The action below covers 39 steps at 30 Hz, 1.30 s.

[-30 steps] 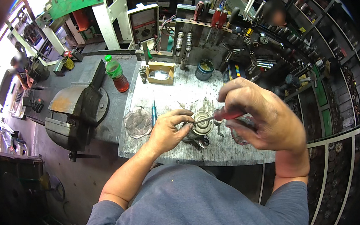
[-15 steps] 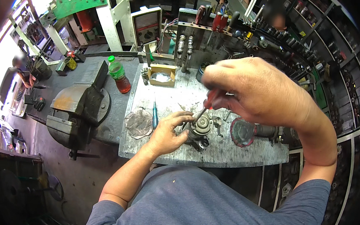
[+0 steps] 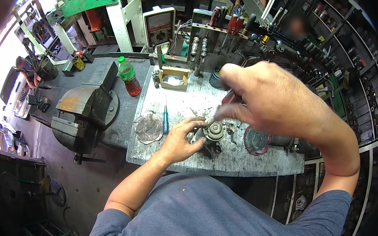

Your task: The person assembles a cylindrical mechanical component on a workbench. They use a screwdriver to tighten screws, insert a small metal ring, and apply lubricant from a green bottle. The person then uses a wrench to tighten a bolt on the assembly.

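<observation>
While your left hand [image 3: 179,140] cups the small round grey metal motor part [image 3: 213,134] on the worn grey metal counter [image 3: 248,160], your right hand [image 3: 274,100] hovers above it with a red-handled screwdriver [image 3: 226,104] pinched in a narrow grip — the tip reaches down to the top of the part. The left grip is closed loosely around the part's left flank, fingers curled against its side, thumb toward its top edge, so the part sits just to the right of that palm and directly beneath the tool.

How far along is the work? Judging from what lies about, the job looks to be in its middle: small loose bits are scattered on the counter around the part, and a second dark cylindrical motor body [image 3: 284,142] rests apart to the right beside a round reddish disc [image 3: 256,142]. The part is upright and held steady, yet whether its fasteners are in or out is too small to tell.

To the left lie a teal-handled tool [image 3: 165,120] and a crumpled clear plastic bag [image 3: 148,127] — both untouched, near your left wrist.
</observation>
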### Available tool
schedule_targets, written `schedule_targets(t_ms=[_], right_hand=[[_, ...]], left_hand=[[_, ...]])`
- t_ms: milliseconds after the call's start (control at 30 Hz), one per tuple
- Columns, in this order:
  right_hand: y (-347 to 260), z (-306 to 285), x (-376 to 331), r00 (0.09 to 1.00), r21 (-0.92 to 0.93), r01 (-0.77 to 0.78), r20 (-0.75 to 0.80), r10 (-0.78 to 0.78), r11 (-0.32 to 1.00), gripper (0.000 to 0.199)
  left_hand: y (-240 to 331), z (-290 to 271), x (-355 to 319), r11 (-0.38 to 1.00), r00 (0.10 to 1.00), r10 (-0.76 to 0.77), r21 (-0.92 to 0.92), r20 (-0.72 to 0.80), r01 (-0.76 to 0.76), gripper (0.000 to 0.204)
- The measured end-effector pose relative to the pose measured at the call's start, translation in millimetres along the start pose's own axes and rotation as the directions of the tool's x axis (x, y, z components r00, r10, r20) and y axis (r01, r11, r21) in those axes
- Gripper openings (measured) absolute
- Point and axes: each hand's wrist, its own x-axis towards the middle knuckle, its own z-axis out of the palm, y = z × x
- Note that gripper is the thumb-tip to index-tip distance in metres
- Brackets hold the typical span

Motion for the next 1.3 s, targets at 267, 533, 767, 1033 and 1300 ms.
schedule_targets(t_ms=[267,533,767,1033,1300], right_hand=[[3.5,-0.1,3.6,0.996,-0.265,-0.087,-0.007,0.088,0.96,0.026],[8.9,6.8,-2.4,0.999,-0.149,-0.034,-0.039,0.028,0.988,0.026],[11.7,19.6,-9.5,0.964,0.061,0.147,-0.234,-0.129,0.987,0.027],[24.2,39.8,-14.0,0.92,0.554,0.385,-0.287,-0.265,0.738,0.028],[41.5,97.0,6.2,0.673,0.527,0.639,-0.736,-0.076,0.561,0.026]], left_hand=[[-3.8,5.3,-1.9,0.999,0.999,0.019,0.034,-0.039,-0.017,0.048],[5.9,8.3,6.5,0.998,0.999,-0.038,0.05,-0.027,0.04,0.067],[-7.1,19.2,23.3,0.988,0.994,-0.05,0.151,0.093,0.035,0.104],[-8.8,40.7,27.8,0.97,0.999,-0.019,0.241,0.027,0.012,0.083],[-11.4,40.0,31.6,0.969,0.998,0.057,0.241,0.032,-0.063,0.095]])
